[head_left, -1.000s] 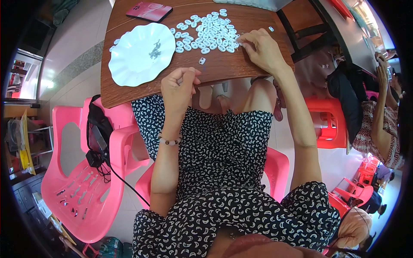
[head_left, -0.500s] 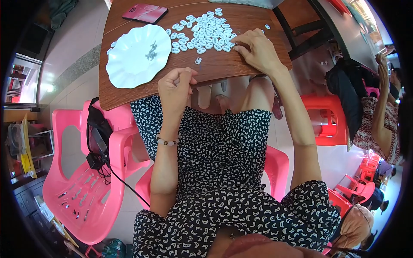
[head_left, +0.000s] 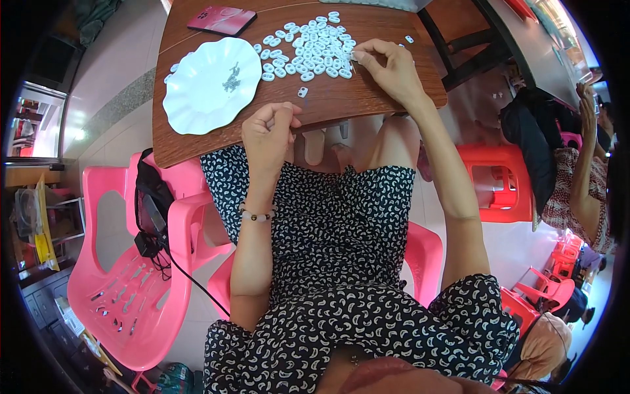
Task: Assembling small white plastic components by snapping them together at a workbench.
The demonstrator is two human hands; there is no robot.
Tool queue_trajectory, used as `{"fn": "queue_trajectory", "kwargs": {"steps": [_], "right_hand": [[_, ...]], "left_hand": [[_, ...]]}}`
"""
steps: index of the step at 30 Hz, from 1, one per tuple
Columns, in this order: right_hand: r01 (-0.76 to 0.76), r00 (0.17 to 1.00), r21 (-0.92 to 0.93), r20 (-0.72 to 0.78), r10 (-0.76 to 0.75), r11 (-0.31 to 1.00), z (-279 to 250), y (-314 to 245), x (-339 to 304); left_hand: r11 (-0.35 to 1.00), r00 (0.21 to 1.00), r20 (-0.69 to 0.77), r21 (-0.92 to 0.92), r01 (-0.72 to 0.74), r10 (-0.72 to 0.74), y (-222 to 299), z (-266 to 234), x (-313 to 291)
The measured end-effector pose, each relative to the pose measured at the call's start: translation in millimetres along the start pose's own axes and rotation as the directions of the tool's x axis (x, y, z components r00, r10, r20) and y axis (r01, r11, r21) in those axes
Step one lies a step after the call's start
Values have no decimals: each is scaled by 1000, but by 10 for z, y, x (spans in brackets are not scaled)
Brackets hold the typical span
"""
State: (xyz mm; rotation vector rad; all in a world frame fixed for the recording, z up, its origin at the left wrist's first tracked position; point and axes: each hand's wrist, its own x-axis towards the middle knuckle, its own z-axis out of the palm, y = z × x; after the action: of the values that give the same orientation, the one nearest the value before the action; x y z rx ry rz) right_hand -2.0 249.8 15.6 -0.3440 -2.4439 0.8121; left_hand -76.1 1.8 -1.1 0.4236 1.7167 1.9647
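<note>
My left hand [head_left: 268, 133] is curled closed just off the table's near edge, beside the plate; whatever its fingers may hold is hidden. At the right edge of a pile of small white oval plastic pieces with two holes [head_left: 318, 51], the thumb and forefinger of my right hand [head_left: 392, 71] come together in a pinch. What sits between those fingertips is too small to make out. One single white piece [head_left: 302, 92] lies apart, between the pile and my left hand. A white wavy-rimmed plate [head_left: 187, 105] bears a small heap of tiny grey bits [head_left: 231, 78].
The brown wooden table [head_left: 341, 105] also carries a pink-red phone [head_left: 222, 20] at the back left. A pink plastic chair [head_left: 125, 289] with a black bag [head_left: 152, 203] stands to my left. Red stools [head_left: 499, 180] and other people are on the right.
My right hand has shifted slightly away from me along the pile's edge, its thumb and forefinger drawing closer together. My left hand stays where it was.
</note>
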Motion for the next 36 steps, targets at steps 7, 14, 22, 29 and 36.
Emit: {"fn": "queue_trajectory", "kwargs": {"steps": [7,14,22,29,36], "right_hand": [[-381,923,490,249,293,784,-65,-326,-262],[-409,908,616,348,234,673,-96,-680,-564],[-354,923,565,339,182,745,-25,-677,-842],[-197,973,415,191,126,889,-89,-747,-917],[-205,970,421,211,125,884,-119,-741,-948]], "left_hand": [[991,997,9,106,-78,77,29,107,-84],[996,989,126,7,-84,82,-13,411,-245],[997,980,194,-50,58,-48,-26,410,-350],[989,972,219,-100,108,-84,-78,423,-417],[985,966,237,-117,130,-100,-49,422,-454]]}}
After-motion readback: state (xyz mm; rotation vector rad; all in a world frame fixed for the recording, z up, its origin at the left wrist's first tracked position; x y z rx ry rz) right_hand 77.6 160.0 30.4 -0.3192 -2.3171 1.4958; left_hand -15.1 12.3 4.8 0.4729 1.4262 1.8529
